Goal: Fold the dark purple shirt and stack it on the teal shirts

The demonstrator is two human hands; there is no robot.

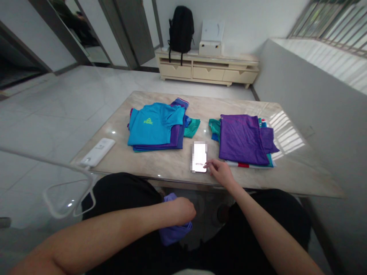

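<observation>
My right hand rests on the near edge of the marble table, its index finger stretched out and touching the lit phone. My left hand is down over my lap, closed on a bunched purple cloth. On the table's left lies a stack of folded shirts with a blue one on top. To the right lies a second stack topped by a purple shirt.
A white remote-like device lies at the table's left edge, with a white cable looping off it. At the far wall stands a cream cabinet with a black backpack and a white box on it. A grey wall runs along the right.
</observation>
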